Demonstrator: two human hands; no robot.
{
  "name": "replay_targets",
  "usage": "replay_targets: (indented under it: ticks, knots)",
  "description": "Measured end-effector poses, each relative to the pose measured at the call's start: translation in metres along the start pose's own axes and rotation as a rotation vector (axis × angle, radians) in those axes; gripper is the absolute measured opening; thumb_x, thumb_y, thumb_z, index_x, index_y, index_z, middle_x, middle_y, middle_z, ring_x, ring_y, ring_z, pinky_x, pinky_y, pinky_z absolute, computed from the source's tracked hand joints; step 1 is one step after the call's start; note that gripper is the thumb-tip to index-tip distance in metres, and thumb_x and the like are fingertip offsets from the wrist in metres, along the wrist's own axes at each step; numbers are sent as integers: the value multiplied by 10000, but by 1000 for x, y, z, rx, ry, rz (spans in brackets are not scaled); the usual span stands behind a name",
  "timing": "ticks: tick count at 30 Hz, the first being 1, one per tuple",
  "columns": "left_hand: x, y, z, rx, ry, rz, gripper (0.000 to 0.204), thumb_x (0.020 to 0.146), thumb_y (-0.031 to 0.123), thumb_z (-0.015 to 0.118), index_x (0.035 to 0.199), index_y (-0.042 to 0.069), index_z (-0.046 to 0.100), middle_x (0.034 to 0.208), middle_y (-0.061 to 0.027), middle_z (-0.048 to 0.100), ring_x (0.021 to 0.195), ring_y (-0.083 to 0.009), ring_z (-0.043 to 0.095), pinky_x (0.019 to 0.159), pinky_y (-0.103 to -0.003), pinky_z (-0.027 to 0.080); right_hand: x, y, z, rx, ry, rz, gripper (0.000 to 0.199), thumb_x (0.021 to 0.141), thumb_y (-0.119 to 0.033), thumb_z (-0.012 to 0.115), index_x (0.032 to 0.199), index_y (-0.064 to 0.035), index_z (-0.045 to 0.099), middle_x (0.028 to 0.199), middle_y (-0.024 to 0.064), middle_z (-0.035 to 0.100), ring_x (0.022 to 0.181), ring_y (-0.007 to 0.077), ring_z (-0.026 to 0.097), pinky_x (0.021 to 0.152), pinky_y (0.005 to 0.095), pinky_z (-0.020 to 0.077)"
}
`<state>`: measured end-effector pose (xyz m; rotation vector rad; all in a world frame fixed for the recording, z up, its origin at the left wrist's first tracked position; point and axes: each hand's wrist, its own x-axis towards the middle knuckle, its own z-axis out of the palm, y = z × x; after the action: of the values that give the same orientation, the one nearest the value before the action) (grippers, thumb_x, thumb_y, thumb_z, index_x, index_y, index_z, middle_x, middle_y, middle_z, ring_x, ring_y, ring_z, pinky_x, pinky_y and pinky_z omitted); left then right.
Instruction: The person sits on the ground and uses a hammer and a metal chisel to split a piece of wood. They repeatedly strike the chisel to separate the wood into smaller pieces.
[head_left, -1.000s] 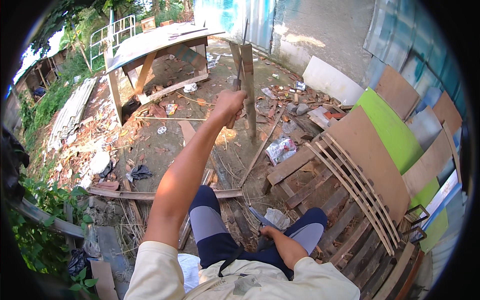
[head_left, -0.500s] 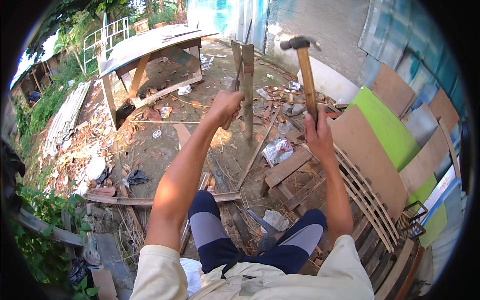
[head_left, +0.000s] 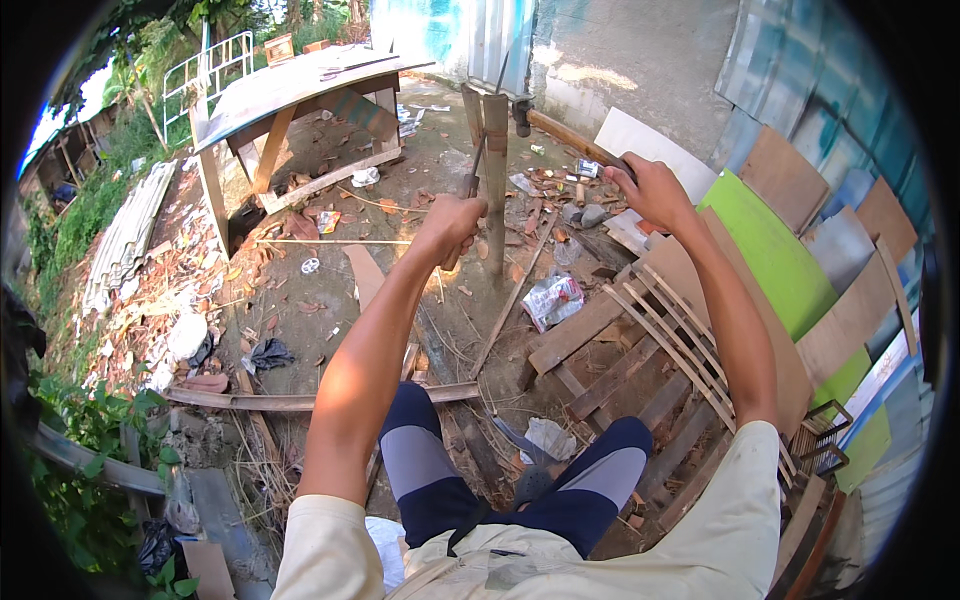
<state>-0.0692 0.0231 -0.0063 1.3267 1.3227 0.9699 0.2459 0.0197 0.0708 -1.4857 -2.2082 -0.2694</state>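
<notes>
My left hand [head_left: 455,232] is closed around the handle of a machete [head_left: 480,152], its long narrow dark blade pointing up and away. The blade crosses the top of an upright bamboo post [head_left: 496,180], which is split into two pieces at its upper end. From here I cannot tell how deep the blade sits in the split. My right hand [head_left: 652,190] grips the far end of a hammer's wooden handle [head_left: 570,138]. The handle lies nearly level, and the dark hammer head is just right of the post's top, beside the blade; contact is unclear.
A wooden table [head_left: 300,88] stands at the far left. Boards and a green panel [head_left: 775,260] lean on the right wall. Wooden slats [head_left: 680,335] and a low wooden frame [head_left: 580,335] lie near my right knee. Leaves, scraps and a plastic packet [head_left: 552,302] litter the ground.
The hammer has swung down and left, from raised upright to nearly level beside the bamboo top. My right hand moved up and right; my left hand on the machete barely shifted.
</notes>
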Motion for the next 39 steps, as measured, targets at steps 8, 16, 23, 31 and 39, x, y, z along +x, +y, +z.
replay_targets:
  ticks: [8, 16, 23, 31, 39]
  knots:
    - [13, 1, 18, -5, 8, -3, 195, 821, 165, 600, 770, -5, 519, 603, -42, 479, 466, -148, 455, 439, -335, 384, 4, -29, -3, 376, 289, 69, 478, 989, -463, 545, 942, 10, 589, 648, 212, 579, 610, 380, 581, 592, 428, 436]
    - [12, -27, 30, 91, 42, -26, 221, 815, 199, 610, 727, 35, 490, 585, -33, 464, 464, -148, 458, 442, -334, 383, -20, 7, 46, 160, 179, 94, 454, 981, -424, 559, 948, 23, 633, 719, 253, 608, 689, 426, 597, 650, 465, 459]
    - [29, -36, 33, 132, 36, -21, 316, 790, 271, 596, 705, -34, 604, 587, -96, 588, 487, -207, 574, 490, -366, 461, -22, -7, 31, 473, 328, 65, 419, 998, -419, 551, 979, -3, 597, 634, 147, 529, 582, 277, 488, 584, 393, 420]
    - [5, -37, 42, -19, -1, -78, 205, 811, 173, 613, 714, 36, 495, 586, -26, 452, 448, -145, 430, 428, -335, 365, -36, 29, 56, 109, 59, 87, 436, 985, -416, 546, 976, 14, 615, 781, 265, 647, 789, 459, 644, 700, 522, 476]
    - [15, -30, 50, 9, -1, -65, 203, 805, 171, 617, 702, 36, 504, 570, -29, 453, 458, -149, 445, 429, -334, 370, -23, 20, 49, 405, 197, 33, 389, 988, -361, 563, 933, 22, 589, 668, 221, 594, 637, 424, 578, 610, 490, 440]
